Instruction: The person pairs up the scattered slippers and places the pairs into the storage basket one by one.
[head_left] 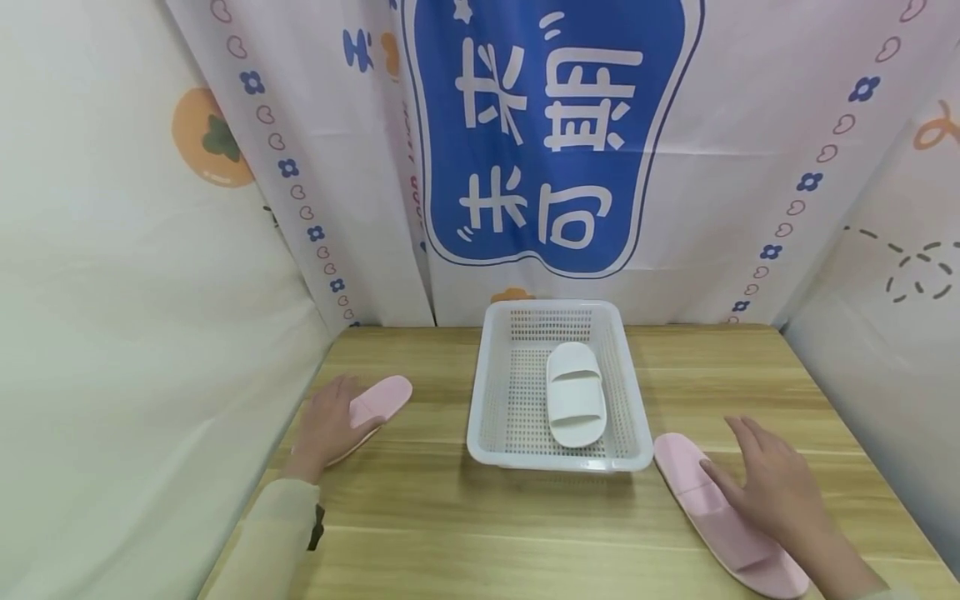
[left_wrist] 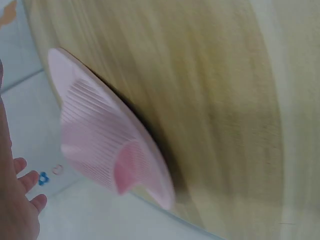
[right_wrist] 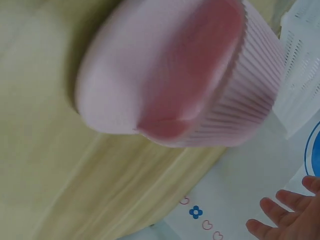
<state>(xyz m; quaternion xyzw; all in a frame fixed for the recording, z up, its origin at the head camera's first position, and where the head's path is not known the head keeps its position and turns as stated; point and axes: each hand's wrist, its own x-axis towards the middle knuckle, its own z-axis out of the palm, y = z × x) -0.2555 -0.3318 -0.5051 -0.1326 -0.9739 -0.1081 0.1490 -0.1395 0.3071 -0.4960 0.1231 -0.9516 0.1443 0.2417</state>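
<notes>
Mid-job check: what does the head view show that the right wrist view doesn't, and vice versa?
Only the head view: the left hand, the left pink slipper partly covered by it, and the white slipper inside the basket.
Only the right wrist view: the fine ridges on the right pink slipper, and a close look under its strap.
Both: the right hand, that right pink slipper, the table, the printed cloth and at least part of the basket.

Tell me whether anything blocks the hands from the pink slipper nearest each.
Nothing visible stands between the left hand and left-side pink slipper, nor between the right hand and right-side pink slipper. The white basket sits between the slippers, off both paths.
</notes>
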